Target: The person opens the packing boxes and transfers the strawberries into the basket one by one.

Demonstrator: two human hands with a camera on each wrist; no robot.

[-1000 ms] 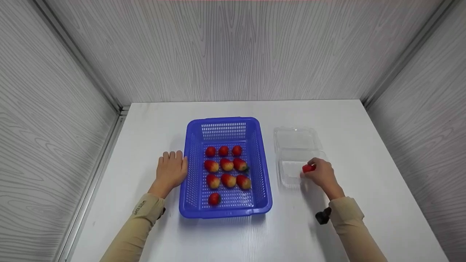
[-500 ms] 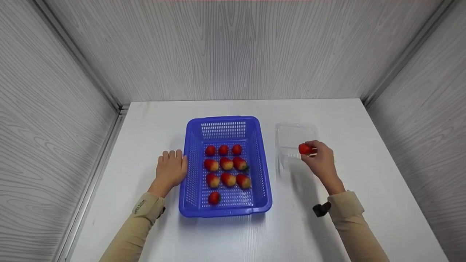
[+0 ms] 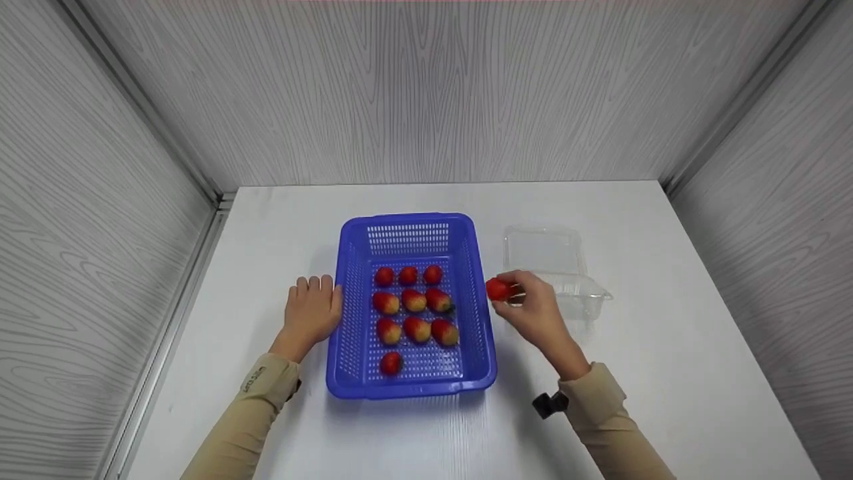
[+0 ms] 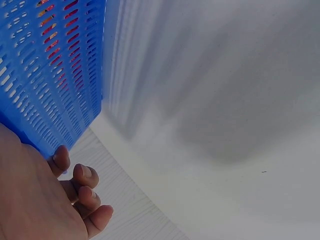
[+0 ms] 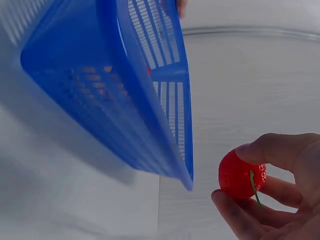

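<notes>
A blue plastic basket [image 3: 351, 267] stands mid-table with several red and yellow strawberries [image 3: 414, 301] inside. My right hand [image 3: 533, 312] pinches a red strawberry [image 3: 497, 289] just right of the basket's right rim; the right wrist view shows that strawberry [image 5: 241, 175] between fingertips, beside the basket wall [image 5: 125, 100]. My left hand [image 3: 312, 313] lies flat on the table with its fingers against the basket's left wall [image 4: 45, 75]. A clear plastic clamshell box [image 3: 550, 267] lies right of the basket, behind the right hand.
The white table [image 3: 666, 347] is closed in by grey wood-grain walls at the back [image 3: 426, 93] and on both sides. A small black object [image 3: 548, 404] hangs at the right wrist.
The right hand lifted the red strawberry from the clamshell box and carried it left to the basket's right rim. The clamshell shifted. The left hand stayed still.
</notes>
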